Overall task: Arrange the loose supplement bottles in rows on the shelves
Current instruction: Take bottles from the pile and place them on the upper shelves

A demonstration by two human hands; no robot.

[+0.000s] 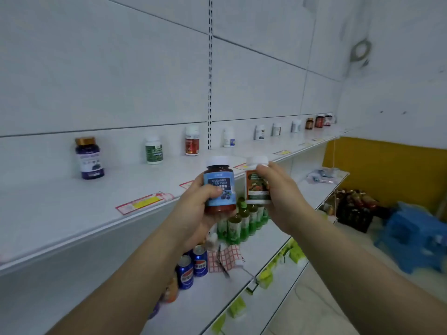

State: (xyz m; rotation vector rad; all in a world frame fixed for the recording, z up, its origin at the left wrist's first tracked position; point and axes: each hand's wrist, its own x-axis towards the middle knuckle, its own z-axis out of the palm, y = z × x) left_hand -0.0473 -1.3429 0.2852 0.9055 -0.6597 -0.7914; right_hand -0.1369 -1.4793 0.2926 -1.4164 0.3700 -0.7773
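The left hand (193, 204) grips a blueberry lutein bottle (219, 187) and the right hand (283, 197) grips a white-capped bottle (257, 184), both held before the top shelf (72, 209). It is better to set them upright, in line with the purple bottle (89, 158), labels forward.

Both bare forearms extend forward and upward, converging mid-frame; left hands-side: left hand (196, 207) curled round blue-labelled bottle (219, 187), right hand (283, 198) gripping white-capped bottle (257, 183), both held upright, hands just beside each other.
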